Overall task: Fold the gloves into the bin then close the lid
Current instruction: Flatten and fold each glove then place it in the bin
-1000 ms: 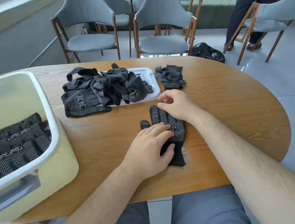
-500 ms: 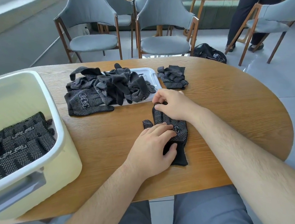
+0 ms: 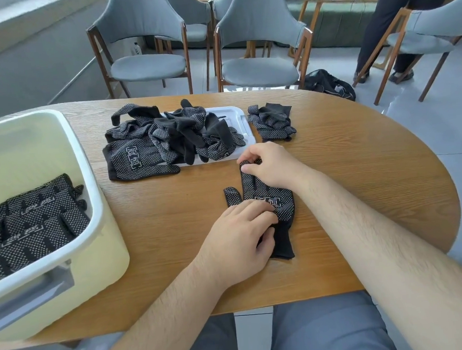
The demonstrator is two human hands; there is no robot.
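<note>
A black dotted glove (image 3: 279,204) lies flat on the wooden table (image 3: 363,181), fingers pointing away from me. My left hand (image 3: 237,240) presses on its palm and cuff with fairly straight fingers. My right hand (image 3: 270,166) pinches the glove's fingertips at the far end. A pale yellow bin (image 3: 89,213) stands at the left with folded gloves (image 3: 32,226) inside. A heap of loose gloves (image 3: 171,138) lies on the white lid (image 3: 240,118) behind.
A small bundle of gloves (image 3: 272,123) sits right of the lid. Grey chairs (image 3: 258,51) stand beyond the table. A person's legs (image 3: 394,18) and a black bag (image 3: 327,83) are at the back right. The table's edge curves round on the right.
My right hand has closed on the glove's fingertips and lifted them slightly. The left hand has stayed pressed on the glove.
</note>
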